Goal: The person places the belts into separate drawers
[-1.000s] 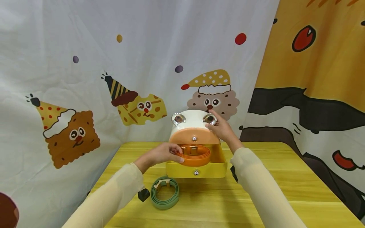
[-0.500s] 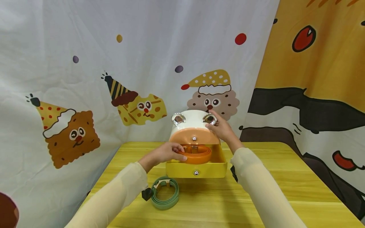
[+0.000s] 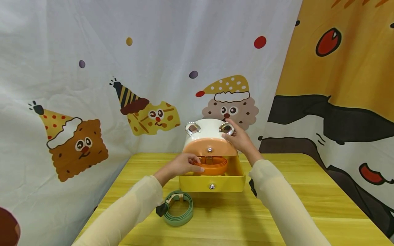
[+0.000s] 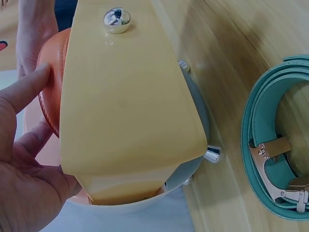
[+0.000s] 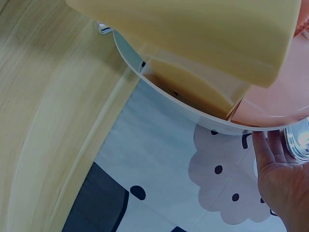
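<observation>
My left hand [image 3: 181, 164] pinches a coiled orange belt [image 3: 215, 168] between thumb and fingers. The belt's lower part sits inside the pulled-out yellow drawer [image 3: 197, 184], behind its front wall. In the left wrist view the drawer front hides much of the orange belt [image 4: 52, 72]. The drawer belongs to a small white box [image 3: 209, 127] with an orange upper drawer front [image 3: 201, 147] and two silver eye-like knobs. My right hand [image 3: 241, 138] rests against the box's upper right side, around the right knob; its fingers look fairly straight in the right wrist view.
A coiled green belt [image 3: 176, 220] with a metal buckle lies on the wooden table [image 3: 277, 205], in front and left of the drawer. Behind the table hangs a white curtain [image 3: 160, 44] with cartoon prints. The table's back edge is close behind the box.
My left hand has moved slightly right, and the orange belt has sunk lower behind the drawer's front wall. The right hand, box and green belt have stayed put.
</observation>
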The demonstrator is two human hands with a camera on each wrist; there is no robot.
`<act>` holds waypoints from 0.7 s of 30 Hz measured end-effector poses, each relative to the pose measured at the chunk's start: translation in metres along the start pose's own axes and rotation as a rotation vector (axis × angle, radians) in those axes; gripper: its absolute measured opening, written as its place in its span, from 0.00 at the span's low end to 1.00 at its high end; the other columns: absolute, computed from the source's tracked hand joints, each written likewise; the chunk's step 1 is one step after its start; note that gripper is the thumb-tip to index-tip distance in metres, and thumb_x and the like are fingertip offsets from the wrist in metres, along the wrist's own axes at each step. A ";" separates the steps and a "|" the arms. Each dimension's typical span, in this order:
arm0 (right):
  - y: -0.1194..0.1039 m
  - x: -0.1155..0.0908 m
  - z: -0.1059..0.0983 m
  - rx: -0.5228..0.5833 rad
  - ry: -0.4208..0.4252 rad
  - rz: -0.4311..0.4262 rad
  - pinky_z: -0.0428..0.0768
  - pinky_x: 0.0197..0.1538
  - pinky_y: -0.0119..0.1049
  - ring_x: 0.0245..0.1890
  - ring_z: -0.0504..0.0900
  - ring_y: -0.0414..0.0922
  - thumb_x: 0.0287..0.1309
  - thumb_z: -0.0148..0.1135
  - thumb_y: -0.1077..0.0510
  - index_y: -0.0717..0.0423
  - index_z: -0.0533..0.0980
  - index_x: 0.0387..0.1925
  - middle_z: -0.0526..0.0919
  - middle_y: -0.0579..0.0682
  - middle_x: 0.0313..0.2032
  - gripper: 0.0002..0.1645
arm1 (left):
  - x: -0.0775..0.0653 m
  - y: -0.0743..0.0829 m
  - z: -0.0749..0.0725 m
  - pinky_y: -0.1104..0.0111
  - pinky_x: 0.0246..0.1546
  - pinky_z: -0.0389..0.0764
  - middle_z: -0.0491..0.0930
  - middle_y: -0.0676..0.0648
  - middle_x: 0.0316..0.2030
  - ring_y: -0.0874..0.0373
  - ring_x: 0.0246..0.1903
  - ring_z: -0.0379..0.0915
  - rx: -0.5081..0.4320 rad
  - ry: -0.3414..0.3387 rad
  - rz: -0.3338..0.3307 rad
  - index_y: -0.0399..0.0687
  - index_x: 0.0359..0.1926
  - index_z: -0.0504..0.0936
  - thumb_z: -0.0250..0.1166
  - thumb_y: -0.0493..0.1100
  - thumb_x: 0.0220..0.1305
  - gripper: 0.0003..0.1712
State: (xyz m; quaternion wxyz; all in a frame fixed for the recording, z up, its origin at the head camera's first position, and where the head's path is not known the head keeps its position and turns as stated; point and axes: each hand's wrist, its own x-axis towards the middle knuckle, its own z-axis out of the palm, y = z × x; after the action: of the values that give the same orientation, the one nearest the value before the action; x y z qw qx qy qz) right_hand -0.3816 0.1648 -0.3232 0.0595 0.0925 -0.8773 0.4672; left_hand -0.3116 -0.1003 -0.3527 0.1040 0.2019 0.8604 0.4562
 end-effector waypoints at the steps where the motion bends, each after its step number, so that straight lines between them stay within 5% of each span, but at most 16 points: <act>1: 0.000 0.000 0.000 -0.002 0.001 0.000 0.73 0.59 0.57 0.60 0.72 0.59 0.69 0.60 0.53 0.29 0.53 0.76 0.65 0.61 0.69 0.42 | 0.000 0.000 0.001 0.67 0.28 0.71 0.77 0.48 0.28 0.57 0.28 0.69 0.012 0.005 0.002 0.45 0.35 0.80 0.75 0.46 0.58 0.13; 8: 0.001 -0.001 0.000 -0.012 0.007 -0.032 0.76 0.56 0.55 0.56 0.74 0.59 0.69 0.60 0.55 0.36 0.54 0.77 0.65 0.62 0.68 0.41 | 0.002 0.001 0.005 0.68 0.30 0.76 0.80 0.49 0.29 0.58 0.29 0.75 0.038 0.038 0.025 0.41 0.37 0.81 0.76 0.43 0.57 0.13; 21: 0.001 0.001 0.000 -0.022 0.007 -0.026 0.75 0.56 0.55 0.56 0.75 0.58 0.69 0.61 0.53 0.33 0.54 0.76 0.65 0.60 0.69 0.41 | -0.001 0.007 -0.001 0.62 0.42 0.80 0.82 0.43 0.40 0.53 0.41 0.78 0.073 0.125 0.105 0.37 0.44 0.83 0.73 0.40 0.59 0.14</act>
State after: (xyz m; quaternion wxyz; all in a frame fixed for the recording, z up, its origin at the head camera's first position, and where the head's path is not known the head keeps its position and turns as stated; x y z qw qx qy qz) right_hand -0.3824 0.1657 -0.3240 0.0699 0.1017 -0.8809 0.4569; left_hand -0.3096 -0.0978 -0.3464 0.0184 0.2215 0.8695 0.4411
